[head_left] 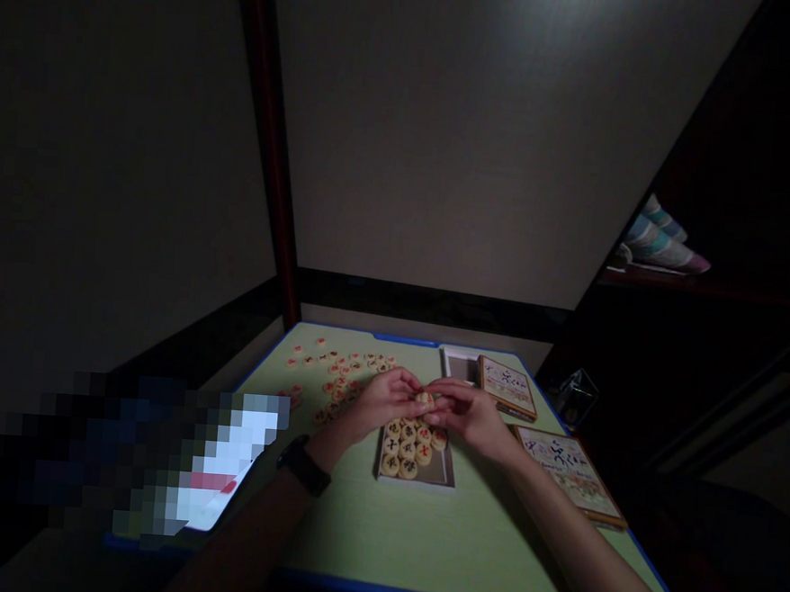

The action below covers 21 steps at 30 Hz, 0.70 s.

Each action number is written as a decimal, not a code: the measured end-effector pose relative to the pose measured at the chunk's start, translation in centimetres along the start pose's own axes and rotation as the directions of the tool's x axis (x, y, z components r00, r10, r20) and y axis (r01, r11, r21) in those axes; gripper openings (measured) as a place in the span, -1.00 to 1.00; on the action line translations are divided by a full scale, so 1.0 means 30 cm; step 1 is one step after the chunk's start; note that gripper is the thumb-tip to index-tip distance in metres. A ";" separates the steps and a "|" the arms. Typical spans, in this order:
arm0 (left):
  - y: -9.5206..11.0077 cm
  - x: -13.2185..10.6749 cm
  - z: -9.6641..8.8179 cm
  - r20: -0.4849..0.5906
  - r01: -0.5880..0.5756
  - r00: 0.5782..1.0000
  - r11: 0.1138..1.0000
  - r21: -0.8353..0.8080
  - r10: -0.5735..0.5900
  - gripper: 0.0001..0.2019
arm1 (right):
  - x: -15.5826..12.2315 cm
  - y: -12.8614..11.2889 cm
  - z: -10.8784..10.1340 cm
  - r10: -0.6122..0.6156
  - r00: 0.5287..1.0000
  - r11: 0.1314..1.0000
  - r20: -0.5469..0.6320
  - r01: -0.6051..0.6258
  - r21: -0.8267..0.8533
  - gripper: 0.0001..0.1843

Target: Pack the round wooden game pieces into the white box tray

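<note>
Piece (424,398) pinched above a tray (439,472)

Left hand (386,400) and right hand (473,420) meet over the tray's far part, the fingers of both closed lightly on the piece. Whether more than one is gripped cannot be told. Below, set pieces (408,449) lie face up in close rows, black and red marks mixed, with bare floor at the tray's near right corner.

A light, even pinch from both sides should keep the piece level. Fingertips are best kept high, as knuckles dropped low could nudge the rows beneath.

Loose pieces (341,382) spread over the tabletop (364,542) beyond the left hand, partly hidden by it. A second tray (461,366) sits at the far side, beside a box (509,385); another box (575,475) lies next to the right forearm and leaves that elbow little room. At the left edge a bright screen (239,452), partly blurred, lies near the watch (304,465). The hands hide the tray's far end, probably the chief obstacle to seeing well.
</note>
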<state>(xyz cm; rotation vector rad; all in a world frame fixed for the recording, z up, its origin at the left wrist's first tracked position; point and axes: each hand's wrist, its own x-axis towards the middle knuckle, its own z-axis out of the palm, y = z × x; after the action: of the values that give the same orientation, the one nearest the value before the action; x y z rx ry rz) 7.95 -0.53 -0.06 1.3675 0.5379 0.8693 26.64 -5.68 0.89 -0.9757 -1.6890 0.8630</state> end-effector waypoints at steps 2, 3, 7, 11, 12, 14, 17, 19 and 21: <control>0.004 -0.004 0.004 0.025 0.011 1.000 1.000 -0.019 -0.010 -0.49 | -0.006 -0.013 0.014 -0.036 0.999 0.996 -0.014 0.034 -0.086 -0.69; 0.006 -0.006 0.006 0.044 0.019 0.999 0.999 -0.030 -0.018 -0.48 | -0.009 -0.021 0.020 -0.061 0.998 0.989 -0.019 0.057 -0.138 -0.73; 0.011 -0.011 0.008 0.102 0.045 0.994 0.997 -0.058 -0.039 -0.48 | -0.022 -0.049 0.033 -0.142 0.990 0.942 -0.009 0.132 -0.309 -0.85; 0.014 -0.012 0.005 0.094 0.035 0.995 0.995 -0.091 -0.027 -0.49 | -0.026 -0.066 0.035 -0.150 0.988 0.937 -0.041 0.129 -0.323 -0.88; 0.015 -0.013 0.005 0.094 0.034 0.995 0.994 -0.100 -0.024 -0.49 | -0.026 -0.067 0.035 -0.136 0.989 0.948 -0.059 0.112 -0.299 -0.87; 0.021 -0.014 0.005 0.100 0.030 0.995 0.993 -0.117 -0.018 -0.49 | -0.025 -0.064 0.036 -0.089 0.991 0.972 -0.095 0.066 -0.227 -0.82; 0.028 -0.016 0.004 0.115 0.034 0.993 0.991 -0.128 -0.019 -0.48 | -0.024 -0.060 0.039 -0.039 0.993 0.987 -0.114 0.021 -0.161 -0.77; 0.029 -0.016 0.003 0.133 0.046 0.991 0.991 -0.122 -0.030 -0.48 | -0.025 -0.062 0.040 -0.051 0.994 0.981 -0.094 0.033 -0.189 -0.78; 0.026 -0.015 0.001 0.144 0.059 0.989 0.992 -0.114 -0.042 -0.48 | -0.027 -0.066 0.039 -0.086 0.994 0.967 -0.068 0.067 -0.246 -0.82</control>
<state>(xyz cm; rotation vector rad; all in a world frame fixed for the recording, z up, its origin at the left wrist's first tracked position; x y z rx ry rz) 7.54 -0.93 0.65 1.2909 0.4045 0.7452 25.26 -7.37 2.00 -1.0860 -1.7810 0.5669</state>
